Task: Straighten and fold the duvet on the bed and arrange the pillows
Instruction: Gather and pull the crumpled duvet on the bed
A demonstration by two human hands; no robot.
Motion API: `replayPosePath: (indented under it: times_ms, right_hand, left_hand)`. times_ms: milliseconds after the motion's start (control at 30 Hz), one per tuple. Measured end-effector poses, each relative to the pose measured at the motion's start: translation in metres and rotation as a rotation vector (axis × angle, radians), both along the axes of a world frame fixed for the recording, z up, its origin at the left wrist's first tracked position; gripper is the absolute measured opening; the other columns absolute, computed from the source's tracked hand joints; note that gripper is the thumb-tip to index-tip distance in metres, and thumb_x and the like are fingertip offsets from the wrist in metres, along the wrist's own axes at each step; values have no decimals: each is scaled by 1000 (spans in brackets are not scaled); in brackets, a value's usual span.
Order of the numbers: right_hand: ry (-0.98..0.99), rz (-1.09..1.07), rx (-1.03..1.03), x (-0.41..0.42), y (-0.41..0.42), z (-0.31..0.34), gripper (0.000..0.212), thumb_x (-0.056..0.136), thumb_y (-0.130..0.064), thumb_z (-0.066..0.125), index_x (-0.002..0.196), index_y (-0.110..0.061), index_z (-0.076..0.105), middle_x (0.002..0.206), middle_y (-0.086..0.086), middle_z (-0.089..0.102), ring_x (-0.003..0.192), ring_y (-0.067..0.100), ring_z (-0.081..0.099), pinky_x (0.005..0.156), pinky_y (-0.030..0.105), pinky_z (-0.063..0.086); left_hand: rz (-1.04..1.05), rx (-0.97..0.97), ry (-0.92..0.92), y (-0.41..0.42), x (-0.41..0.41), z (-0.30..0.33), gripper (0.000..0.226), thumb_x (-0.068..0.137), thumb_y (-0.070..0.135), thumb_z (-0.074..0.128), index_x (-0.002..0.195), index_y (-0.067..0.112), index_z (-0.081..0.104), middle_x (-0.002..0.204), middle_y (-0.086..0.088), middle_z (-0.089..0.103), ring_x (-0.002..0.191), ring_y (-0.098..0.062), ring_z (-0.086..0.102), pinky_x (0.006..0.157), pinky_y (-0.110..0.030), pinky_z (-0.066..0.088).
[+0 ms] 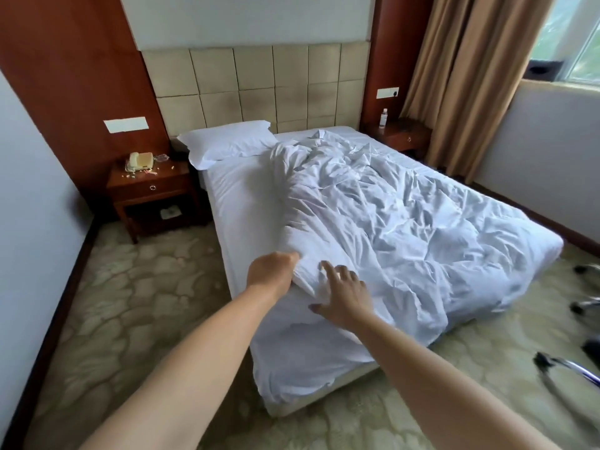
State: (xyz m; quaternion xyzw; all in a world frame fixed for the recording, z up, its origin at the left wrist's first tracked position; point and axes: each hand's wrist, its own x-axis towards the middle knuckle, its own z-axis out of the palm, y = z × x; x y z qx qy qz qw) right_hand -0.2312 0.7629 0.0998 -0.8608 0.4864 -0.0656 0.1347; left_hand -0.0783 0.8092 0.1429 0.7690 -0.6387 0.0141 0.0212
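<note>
A crumpled white duvet [406, 219] covers the right and middle of the bed [240, 196], bunched along its left edge. My left hand [271, 274] grips the duvet's near left edge, fingers tucked into the fabric. My right hand [344, 295] lies on the duvet beside it with fingers spread and straight. One white pillow [227, 142] lies at the head of the bed on the left, against the padded headboard [256, 86].
A wooden nightstand [152, 196] with a telephone [139, 161] stands left of the bed. Another nightstand [401, 133] with a water bottle [383, 117] is at the far right by the curtains [467, 76]. Chair casters [581, 306] sit on the carpet at right.
</note>
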Motion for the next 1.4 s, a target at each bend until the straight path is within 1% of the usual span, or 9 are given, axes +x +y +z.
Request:
replayPosePath:
  times_ms: [167, 300, 467, 567, 667, 967, 1067, 1167, 1400]
  right_hand:
    - [-255, -103, 50, 25, 9, -11, 35, 86, -18, 53, 119, -20, 42, 122, 5, 49, 110, 29, 50, 79, 35, 37]
    - [-482, -253, 251, 37, 10, 8, 31, 80, -5, 45, 106, -19, 52, 98, 7, 59, 94, 29, 55, 68, 30, 34]
    - [-779, -377, 407, 51, 20, 46, 38, 78, -2, 39, 104, -16, 62, 99, 8, 64, 93, 28, 57, 75, 28, 44]
    - [-888, -345, 405, 58, 24, 71, 30, 76, -5, 39, 93, -8, 63, 88, 7, 63, 84, 25, 56, 70, 29, 43]
    - [-957, -316, 359, 51, 17, 82, 36, 60, -19, 34, 80, -14, 63, 75, 1, 62, 72, 19, 54, 65, 27, 44]
    - [-981, -412, 143, 31, -6, 88, 16, 61, -20, 35, 63, -16, 51, 71, 0, 56, 75, 23, 51, 63, 30, 37]
    - [-739, -364, 83, 17, -8, 85, 22, 65, -19, 41, 80, -17, 56, 85, 8, 61, 87, 30, 55, 71, 33, 39]
    - [-462, -372, 56, 10, -8, 67, 26, 82, -12, 48, 106, -18, 55, 103, 13, 62, 99, 34, 56, 74, 34, 38]
    - [318, -276, 240, -11, 19, -19, 30, 90, -20, 40, 117, -18, 51, 123, 7, 57, 112, 28, 55, 87, 36, 42]
  left_hand:
    - [-11, 62, 22, 2, -9, -16, 22, 93, 9, 38, 111, 14, 51, 109, -13, 62, 97, -35, 61, 71, -35, 42]
    - [16, 61, 187, 13, 1, -28, 39, 94, 35, 48, 132, 26, 45, 118, -6, 62, 103, -31, 60, 75, -32, 43]
    - [173, -147, 422, 17, -5, -59, 60, 73, 51, 67, 122, 22, 46, 103, 7, 64, 95, -17, 62, 69, -28, 46]
    - [275, 61, 524, 15, 8, -89, 44, 76, 49, 46, 118, 35, 42, 100, 10, 64, 93, -18, 64, 79, -32, 51]
    - [290, 77, 544, 17, 22, -90, 19, 81, 20, 37, 74, 34, 48, 91, 0, 66, 86, -25, 63, 75, -37, 53]
    - [405, -325, 464, -4, 57, 30, 24, 88, 9, 36, 67, 13, 46, 83, -11, 58, 84, -34, 58, 69, -33, 41]
    - [439, -659, 615, -6, 76, 88, 25, 81, 1, 42, 59, 9, 47, 79, -19, 57, 83, -35, 56, 61, -34, 37]
    - [292, -760, 710, -4, 66, 109, 33, 73, -7, 42, 50, 16, 40, 58, -2, 44, 67, -24, 43, 54, -26, 28]
    - [78, 110, 744, 33, 58, -33, 22, 90, 15, 56, 70, 13, 63, 76, 0, 61, 78, -17, 56, 66, -25, 39]
